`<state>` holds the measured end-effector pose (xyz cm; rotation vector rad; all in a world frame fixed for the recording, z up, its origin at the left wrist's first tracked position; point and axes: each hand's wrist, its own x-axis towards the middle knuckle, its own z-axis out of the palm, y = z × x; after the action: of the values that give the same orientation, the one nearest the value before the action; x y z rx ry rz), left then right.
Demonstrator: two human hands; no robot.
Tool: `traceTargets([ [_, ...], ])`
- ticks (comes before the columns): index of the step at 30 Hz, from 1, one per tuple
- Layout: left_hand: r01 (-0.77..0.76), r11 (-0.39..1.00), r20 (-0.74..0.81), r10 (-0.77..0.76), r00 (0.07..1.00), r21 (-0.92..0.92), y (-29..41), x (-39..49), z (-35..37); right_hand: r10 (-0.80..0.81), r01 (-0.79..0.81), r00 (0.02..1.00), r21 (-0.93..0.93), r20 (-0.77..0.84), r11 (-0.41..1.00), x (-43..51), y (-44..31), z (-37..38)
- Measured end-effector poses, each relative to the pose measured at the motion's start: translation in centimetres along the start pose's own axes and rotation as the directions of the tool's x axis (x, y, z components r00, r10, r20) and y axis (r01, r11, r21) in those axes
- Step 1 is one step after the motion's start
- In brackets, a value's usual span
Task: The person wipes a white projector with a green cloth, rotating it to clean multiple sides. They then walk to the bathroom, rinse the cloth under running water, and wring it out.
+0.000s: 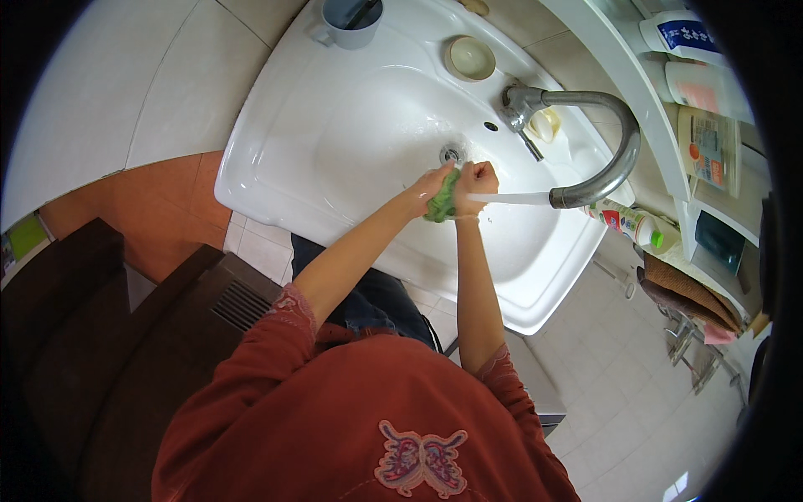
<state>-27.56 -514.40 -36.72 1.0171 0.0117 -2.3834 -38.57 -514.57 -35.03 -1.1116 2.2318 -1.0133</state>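
Observation:
A wet green cloth [443,199] is pressed between my two hands over the white washbasin [339,207]. My left hand [430,188] holds it from the left side, fingers partly wrapped around it. Against its right side lies my right hand [478,183], with the fingers curled; whether they grip the cloth cannot be told. Water runs from the curved metal faucet [618,147] onto my right wrist. The drain [452,154] shows just beyond my fingertips.
A grey mug [352,37] stands at the basin's far left corner. A small round bowl [470,59] and a soap bar [544,124] sit by the faucet base. At right are a bottle with a green cap [627,224] and a white shelf [652,100] holding containers.

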Motion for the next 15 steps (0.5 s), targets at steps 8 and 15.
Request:
traceTargets([
  [8,-0.23,0.823,0.079,0.222,0.972,0.519,3.8,-6.4,-2.1,0.239,-0.505,0.808,0.427,0.538,0.75,-0.2,1.8,0.3],
  [15,-0.02,0.192,0.038,-0.09,0.995,0.981,7.0,-5.4,-6.8,0.011,-0.067,0.977,0.258,0.212,0.964,0.8,-2.0,-4.8],
])
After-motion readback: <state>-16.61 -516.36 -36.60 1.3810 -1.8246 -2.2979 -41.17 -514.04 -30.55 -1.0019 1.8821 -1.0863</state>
